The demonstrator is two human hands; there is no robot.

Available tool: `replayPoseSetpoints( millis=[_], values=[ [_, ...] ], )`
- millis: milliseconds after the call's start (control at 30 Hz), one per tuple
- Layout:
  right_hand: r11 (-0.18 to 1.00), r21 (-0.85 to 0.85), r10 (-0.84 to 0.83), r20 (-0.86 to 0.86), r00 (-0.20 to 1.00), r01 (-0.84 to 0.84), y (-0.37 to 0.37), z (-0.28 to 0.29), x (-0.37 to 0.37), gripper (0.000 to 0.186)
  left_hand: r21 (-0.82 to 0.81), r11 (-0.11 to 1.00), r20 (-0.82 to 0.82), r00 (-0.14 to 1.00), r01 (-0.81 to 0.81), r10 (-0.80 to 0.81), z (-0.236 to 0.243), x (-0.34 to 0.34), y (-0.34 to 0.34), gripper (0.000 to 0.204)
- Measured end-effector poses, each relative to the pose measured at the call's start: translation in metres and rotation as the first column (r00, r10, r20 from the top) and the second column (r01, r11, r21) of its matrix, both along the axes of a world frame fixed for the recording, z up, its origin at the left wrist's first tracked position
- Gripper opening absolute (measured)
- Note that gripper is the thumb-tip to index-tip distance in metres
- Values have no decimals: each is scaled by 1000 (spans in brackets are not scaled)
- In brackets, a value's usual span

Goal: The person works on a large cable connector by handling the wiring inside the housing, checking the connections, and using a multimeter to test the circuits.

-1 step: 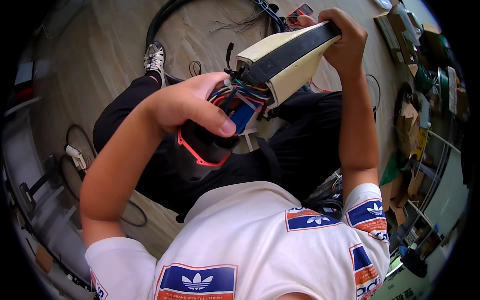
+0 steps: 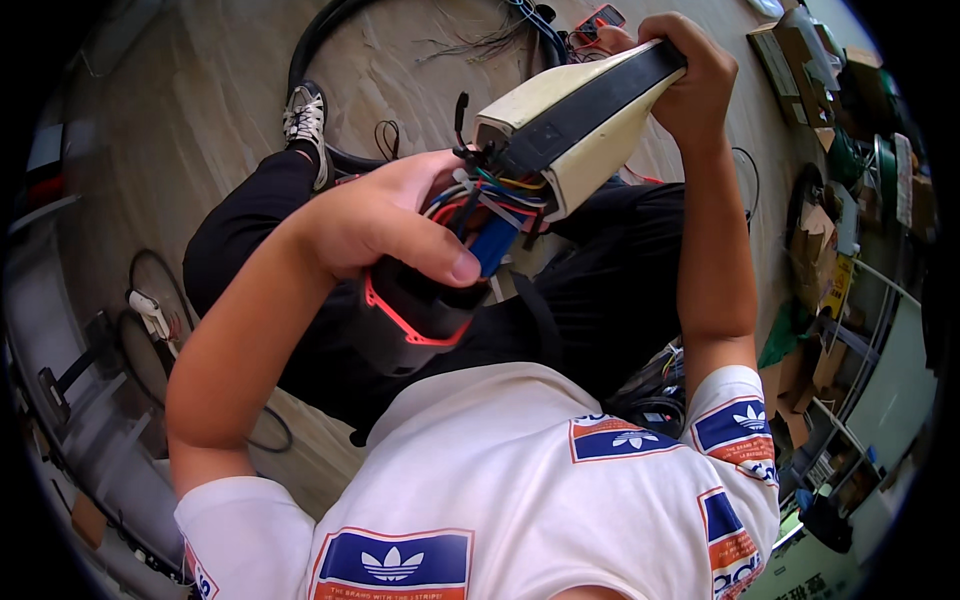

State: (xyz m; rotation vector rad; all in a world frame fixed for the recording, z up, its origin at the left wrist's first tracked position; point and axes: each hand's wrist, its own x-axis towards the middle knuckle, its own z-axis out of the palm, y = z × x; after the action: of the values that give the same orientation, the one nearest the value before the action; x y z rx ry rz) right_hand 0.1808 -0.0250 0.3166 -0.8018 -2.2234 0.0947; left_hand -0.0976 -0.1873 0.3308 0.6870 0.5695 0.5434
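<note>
My right hand (image 2: 690, 80) grips the far upper end of a cream-and-black housing (image 2: 585, 125), held at a slant over my lap. At its near end a bundle of coloured wires (image 2: 485, 190) spills out beside a blue block (image 2: 492, 245). My left hand (image 2: 400, 220) is closed around this wired end and a black casing with red trim (image 2: 420, 320), its thumb lying against the blue block. My left fingertips are hidden behind the parts.
Black hoses (image 2: 310, 50) and a red multimeter (image 2: 600, 28) lie on the floor beyond my legs. A white cabled device (image 2: 150, 315) is at left. Cardboard boxes (image 2: 785, 80) and clutter line the right, a metal frame (image 2: 70, 370) the left.
My left hand and the black casing have moved slightly right and down. The housing in my right hand has shifted a little to the right.
</note>
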Motion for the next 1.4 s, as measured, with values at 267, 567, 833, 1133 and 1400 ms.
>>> replayPoseSetpoints(
  millis=[267,567,833,1133,1400],
  values=[
    [982,-184,-70,-145,987,42,18,-4,0,19,61,998,-29,1000,8,-6,5,23,18,68],
    [819,-538,-80,-449,890,-198,43,-21,-19,25,37,995,-15,996,-92,93,2,37,44,70],
    [892,-409,-260,-111,959,194,73,-15,-15,29,-24,994,34,994,-106,107,14,47,73,68],
    [949,-208,-247,-33,968,235,100,-35,-7,27,-39,996,10,997,-82,83,15,53,93,63],
    [795,-605,-236,-245,940,42,106,-39,-8,28,-113,990,54,994,-84,91,2,62,102,67]
  ],
)
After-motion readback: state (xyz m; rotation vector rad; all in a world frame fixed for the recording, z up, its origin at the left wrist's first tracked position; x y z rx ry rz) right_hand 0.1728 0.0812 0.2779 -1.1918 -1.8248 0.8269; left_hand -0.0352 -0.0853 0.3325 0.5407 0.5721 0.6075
